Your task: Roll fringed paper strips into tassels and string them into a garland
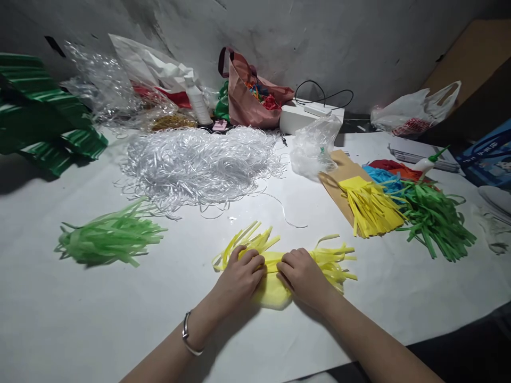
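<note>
A yellow tissue-paper tassel (pixel 275 298) lies on the white-covered table in front of me, its cut strips fanning out to both sides. On its left part my left hand (pixel 244 270) has its fingers curled down over the paper. My right hand (pixel 301 274) grips the right part in the same way, a short gap from the left. Between the two hands a narrow folded or rolled yellow band shows. The fingertips are partly hidden under the knuckles. To the left lies a finished-looking light green tassel (pixel 112 236), touched by neither hand.
Behind my hands spreads a heap of white stringy ribbon (pixel 203 165). Yellow fringed paper (pixel 371 205) rests on brown card at the right, beside dark green fringes (pixel 435 218) and a glue bottle (pixel 425 165). A pink bag (pixel 243 90) and white box (pixel 287 119) stand by the wall.
</note>
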Demonstrator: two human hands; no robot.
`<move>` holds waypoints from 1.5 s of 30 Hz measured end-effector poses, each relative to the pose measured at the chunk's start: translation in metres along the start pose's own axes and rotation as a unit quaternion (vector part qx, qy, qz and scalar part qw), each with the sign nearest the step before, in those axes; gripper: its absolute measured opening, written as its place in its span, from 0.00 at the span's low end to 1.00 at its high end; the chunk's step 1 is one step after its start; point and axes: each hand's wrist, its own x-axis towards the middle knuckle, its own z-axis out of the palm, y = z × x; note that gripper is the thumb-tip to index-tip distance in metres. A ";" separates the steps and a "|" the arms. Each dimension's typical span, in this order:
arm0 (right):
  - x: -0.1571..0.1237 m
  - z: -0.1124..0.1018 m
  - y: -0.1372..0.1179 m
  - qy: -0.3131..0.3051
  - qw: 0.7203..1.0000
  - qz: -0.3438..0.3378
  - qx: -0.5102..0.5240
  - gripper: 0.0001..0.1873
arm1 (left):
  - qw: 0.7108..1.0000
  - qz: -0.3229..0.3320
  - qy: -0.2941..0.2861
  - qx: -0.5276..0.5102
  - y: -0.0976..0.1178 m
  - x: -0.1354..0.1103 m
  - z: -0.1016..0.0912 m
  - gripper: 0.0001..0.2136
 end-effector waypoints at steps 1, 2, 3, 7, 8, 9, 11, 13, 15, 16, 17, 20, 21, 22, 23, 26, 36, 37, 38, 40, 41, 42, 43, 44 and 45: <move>0.001 0.000 0.000 0.000 1.000 -0.004 -0.012 0.10 | 1.000 0.000 0.001 -0.002 -0.001 0.000 0.000 0.09; 0.002 0.001 0.000 -0.001 1.000 -0.009 -0.025 0.10 | 1.000 -0.005 0.005 -0.007 -0.001 0.000 0.000 0.10; 0.002 0.001 -0.001 -0.003 0.999 -0.017 -0.037 0.10 | 1.000 -0.016 0.012 -0.017 0.000 0.000 0.000 0.10; 0.003 0.005 -0.002 0.008 0.996 -0.047 -0.078 0.10 | 0.995 -0.074 0.029 -0.062 0.004 0.003 -0.003 0.06; 0.003 0.006 -0.003 0.014 0.995 -0.051 -0.085 0.10 | 0.995 -0.077 0.028 -0.063 0.006 0.004 -0.003 0.05; 0.004 0.006 -0.004 0.021 0.994 -0.054 -0.090 0.10 | 0.995 -0.074 0.027 -0.058 0.008 0.004 -0.003 0.05; 0.003 0.007 -0.006 0.028 0.993 -0.065 -0.091 0.11 | 0.997 -0.060 0.033 -0.040 0.011 0.004 0.000 0.06; 0.001 0.007 -0.007 0.022 0.993 -0.075 -0.085 0.11 | 0.998 -0.046 0.037 -0.022 0.014 0.002 0.003 0.09; -0.003 0.005 -0.004 0.007 0.994 -0.072 -0.076 0.11 | 0.999 -0.035 0.036 -0.015 0.014 -0.002 0.006 0.11; -0.005 0.004 -0.002 -0.001 0.995 -0.063 -0.074 0.10 | 0.999 -0.033 0.035 -0.016 0.013 -0.004 0.006 0.11; -0.008 0.004 0.001 -0.008 0.996 -0.052 -0.073 0.10 | 0.998 -0.037 0.036 -0.021 0.012 -0.007 0.006 0.11; -0.013 0.002 0.009 -0.005 0.998 0.000 -0.068 0.10 | 0.995 -0.078 0.054 -0.039 0.011 -0.013 0.001 0.10; -0.014 0.002 0.010 0.003 0.998 0.020 -0.062 0.10 | 0.993 -0.097 0.057 -0.041 0.011 -0.013 0.000 0.10; -0.013 0.002 0.011 0.010 0.998 0.038 -0.056 0.09 | 0.991 -0.117 0.057 -0.040 0.012 -0.013 -0.001 0.10; -0.012 0.002 0.011 0.014 0.997 0.054 -0.049 0.08 | 0.989 -0.136 0.053 -0.036 0.013 -0.012 -0.002 0.10; -0.007 0.001 0.009 0.009 0.995 0.095 -0.037 0.07 | 0.983 -0.179 0.025 -0.015 0.016 -0.006 -0.003 0.10; -0.002 0.007 0.005 0.026 0.978 0.207 0.018 0.06 | 0.967 -0.250 -0.032 0.021 0.015 0.007 -0.001 0.08; -0.002 0.007 0.005 0.031 0.976 0.215 0.023 0.05 | 0.967 -0.254 -0.031 0.018 0.015 0.007 -0.001 0.08; -0.002 0.006 0.005 0.038 0.974 0.221 0.021 0.05 | 0.967 -0.255 -0.026 0.015 0.015 0.008 -0.001 0.07; -0.002 0.004 0.004 0.061 0.976 0.207 0.009 0.07 | 0.971 -0.241 -0.008 0.007 0.014 0.008 -0.002 0.05; -0.001 0.003 0.003 0.068 0.981 0.182 0.005 0.09 | 0.975 -0.223 0.001 -0.002 0.014 0.008 -0.003 0.06; -0.001 0.002 0.002 0.069 0.987 0.144 0.007 0.11 | 0.980 -0.201 0.006 -0.012 0.014 0.009 -0.003 0.07; 0.000 0.002 0.001 0.063 0.993 0.102 0.014 0.11 | 0.984 -0.177 0.008 -0.023 0.014 0.009 -0.004 0.09; 0.001 0.003 0.000 0.051 0.996 0.064 0.022 0.11 | 0.987 -0.155 0.006 -0.032 0.014 0.009 -0.005 0.10; 0.002 0.004 -0.001 0.039 0.998 0.034 0.029 0.11 | 0.990 -0.138 0.001 -0.037 0.014 0.009 -0.006 0.10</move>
